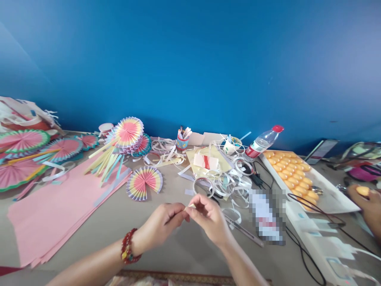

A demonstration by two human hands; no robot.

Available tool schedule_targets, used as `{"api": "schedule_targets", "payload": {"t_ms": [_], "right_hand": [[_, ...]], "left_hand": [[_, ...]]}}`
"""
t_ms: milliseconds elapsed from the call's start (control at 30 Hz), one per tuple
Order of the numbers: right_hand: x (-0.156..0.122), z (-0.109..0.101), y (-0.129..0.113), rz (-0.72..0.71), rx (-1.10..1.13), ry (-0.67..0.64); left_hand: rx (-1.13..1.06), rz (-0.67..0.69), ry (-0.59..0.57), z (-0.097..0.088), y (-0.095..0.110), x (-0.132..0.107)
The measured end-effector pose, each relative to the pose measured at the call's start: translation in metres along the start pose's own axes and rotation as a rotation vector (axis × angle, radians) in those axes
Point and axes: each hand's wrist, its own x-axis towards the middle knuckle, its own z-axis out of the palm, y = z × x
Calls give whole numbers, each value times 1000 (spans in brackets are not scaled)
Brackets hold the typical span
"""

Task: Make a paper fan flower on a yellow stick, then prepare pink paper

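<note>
My left hand [159,224] and my right hand [210,218] meet over the front middle of the table. Both pinch a small pale-yellow paper piece [192,206], mostly hidden by the fingertips. Just beyond them lies a pleated paper fan [139,186] in pink, yellow and lilac, with a wedge-shaped gap. A roll of tape [203,187] rests behind my right hand, and a long thin metallic tool [245,232] lies to its right. To the left are stacked pink paper sheets [50,214], with a bunch of finished pleated fans [127,133] on sticks at their far end.
Curled white strips [235,184] clutter the middle right. A bottle [263,143] leans near the blue wall. On the right are a white tray [336,198] of orange rounded pieces, a power strip [318,246], cables, and another person's hand [361,202]. More fans [22,141] lie far left.
</note>
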Motion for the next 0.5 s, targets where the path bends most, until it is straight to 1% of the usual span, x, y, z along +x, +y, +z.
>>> {"api": "schedule_targets", "payload": {"t_ms": [100, 200, 267, 333, 400, 433, 500], "right_hand": [[1, 3, 4, 27, 84, 7], [2, -1, 7, 46, 144, 3], [3, -4, 9, 45, 140, 47], [2, -7, 11, 12, 110, 121], [2, -7, 14, -24, 70, 159], [1, -7, 16, -27, 47, 147], [1, -4, 18, -9, 6, 82]], "left_hand": [[-13, 7, 4, 1, 1, -1], [-72, -12, -10, 2, -5, -1], [-100, -31, -12, 3, -11, -1], [-102, -47, -6, 4, -16, -1], [-102, -57, -4, 5, -20, 0], [-101, -59, -5, 6, -20, 0], [-93, -49, -1, 6, -21, 2]]}}
